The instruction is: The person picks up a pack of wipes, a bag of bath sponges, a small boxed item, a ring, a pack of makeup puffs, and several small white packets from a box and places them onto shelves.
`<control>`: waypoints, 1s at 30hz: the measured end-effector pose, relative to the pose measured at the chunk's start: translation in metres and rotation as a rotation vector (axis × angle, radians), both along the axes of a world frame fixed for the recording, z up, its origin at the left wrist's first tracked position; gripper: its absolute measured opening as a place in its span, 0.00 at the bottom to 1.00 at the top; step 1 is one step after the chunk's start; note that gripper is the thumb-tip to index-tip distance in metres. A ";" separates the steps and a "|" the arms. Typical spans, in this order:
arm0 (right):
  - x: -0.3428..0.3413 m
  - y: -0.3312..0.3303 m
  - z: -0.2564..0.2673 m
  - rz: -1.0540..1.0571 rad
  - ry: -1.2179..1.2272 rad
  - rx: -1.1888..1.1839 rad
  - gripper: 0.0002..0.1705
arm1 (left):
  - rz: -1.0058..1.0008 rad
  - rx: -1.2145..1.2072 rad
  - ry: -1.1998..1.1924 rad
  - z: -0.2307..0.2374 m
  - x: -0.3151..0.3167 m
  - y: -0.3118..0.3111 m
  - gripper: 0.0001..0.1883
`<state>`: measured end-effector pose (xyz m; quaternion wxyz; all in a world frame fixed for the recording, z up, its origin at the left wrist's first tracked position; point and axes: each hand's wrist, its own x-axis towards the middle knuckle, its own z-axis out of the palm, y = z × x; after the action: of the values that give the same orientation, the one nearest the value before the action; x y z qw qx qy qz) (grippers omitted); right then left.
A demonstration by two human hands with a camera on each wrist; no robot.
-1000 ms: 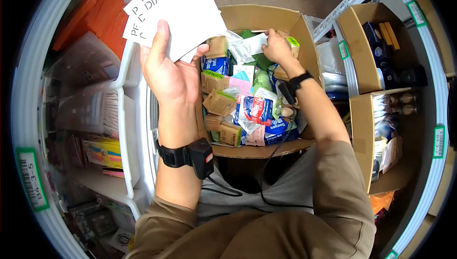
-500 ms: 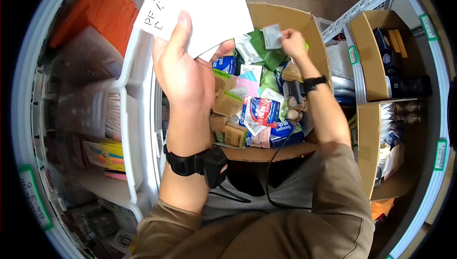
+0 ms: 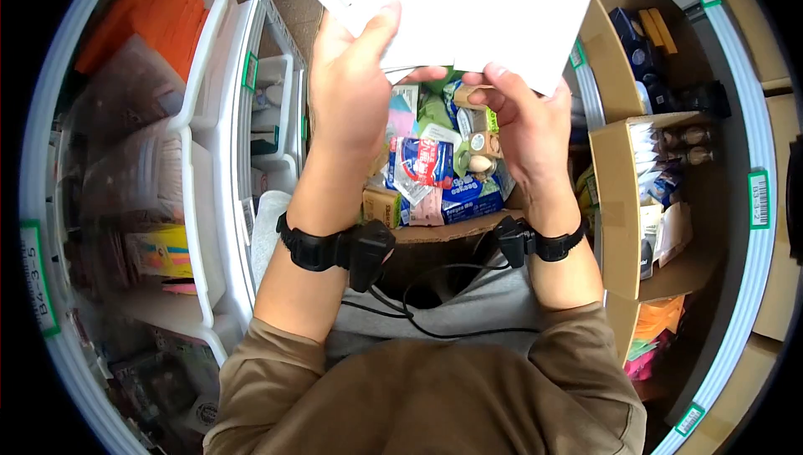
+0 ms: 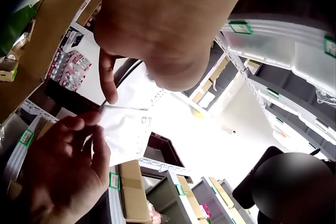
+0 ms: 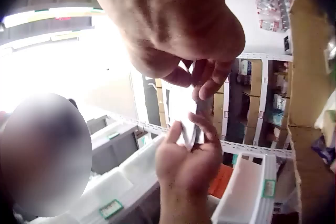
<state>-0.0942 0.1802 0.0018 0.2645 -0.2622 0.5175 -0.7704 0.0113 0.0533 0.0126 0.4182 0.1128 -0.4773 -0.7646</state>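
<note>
Above the cardboard box, my left hand (image 3: 351,87) grips several flat white cards (image 3: 427,20) with black lettering, thumb over the near face and fingers behind. My right hand (image 3: 531,125) pinches the lower edge of a white card (image 3: 539,33) on the right side, which overlaps the others. From the left wrist view, the fingers of both hands meet close together at the cards' lower edges (image 4: 126,129). In the right wrist view the cards (image 5: 184,113) appear almost edge-on between the two hands.
Below the hands, the cardboard box (image 3: 452,229) holds blue packets (image 3: 473,196), small brown boxes (image 3: 382,204) and green items. White bins (image 3: 196,229) stand on the left shelf, under orange packs (image 3: 146,16). Open cartons (image 3: 619,204) line the right shelf. A black cable (image 3: 468,334) crosses the lap.
My right hand has left the box and come to the cards; the small pale packet it held no longer shows. The white cards have moved right and spread wider in the head view.
</note>
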 end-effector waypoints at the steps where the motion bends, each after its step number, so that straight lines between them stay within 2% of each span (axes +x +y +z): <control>1: 0.003 0.001 -0.007 -0.014 0.051 0.062 0.13 | -0.001 0.004 -0.016 -0.001 0.001 0.003 0.17; 3: 0.006 0.002 -0.012 -0.022 0.061 0.091 0.13 | -0.034 -0.092 -0.043 -0.005 -0.001 0.007 0.16; 5: 0.003 0.002 -0.016 -0.015 0.117 0.099 0.13 | -0.068 -0.069 -0.016 -0.008 -0.004 0.009 0.17; 7: 0.002 0.002 -0.018 -0.018 0.134 0.135 0.13 | 0.060 -0.167 -0.155 -0.010 -0.007 0.013 0.20; 11: -0.007 0.006 -0.023 0.027 0.220 0.191 0.14 | 0.083 -0.198 -0.175 -0.015 -0.011 0.012 0.19; 13: -0.020 0.007 -0.027 0.047 0.239 0.093 0.16 | 0.090 -0.198 -0.186 -0.018 -0.010 0.008 0.18; 14: -0.027 0.008 -0.029 0.053 0.170 0.039 0.17 | 0.101 -0.203 -0.191 -0.019 -0.009 0.006 0.17; 21: -0.030 0.008 -0.028 0.027 0.221 0.035 0.17 | 0.005 -0.161 -0.190 -0.018 -0.011 0.016 0.17; 23: -0.028 0.005 -0.032 0.033 0.263 -0.004 0.20 | -0.084 -0.130 -0.186 -0.018 -0.011 0.018 0.17; 25: -0.030 0.008 -0.034 0.072 0.270 0.034 0.22 | -0.064 -0.143 -0.197 -0.017 -0.011 0.020 0.17; 28: -0.035 0.007 -0.035 0.014 0.327 -0.018 0.21 | 0.003 -0.189 -0.201 -0.018 -0.010 0.016 0.17; 30: -0.060 0.010 -0.043 0.194 0.253 0.055 0.19 | 0.086 -0.209 -0.177 -0.017 -0.008 0.008 0.16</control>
<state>-0.1537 0.1901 -0.0413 0.2776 -0.3984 0.5398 -0.6876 0.0036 0.0613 -0.0048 0.4166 0.1558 -0.5841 -0.6790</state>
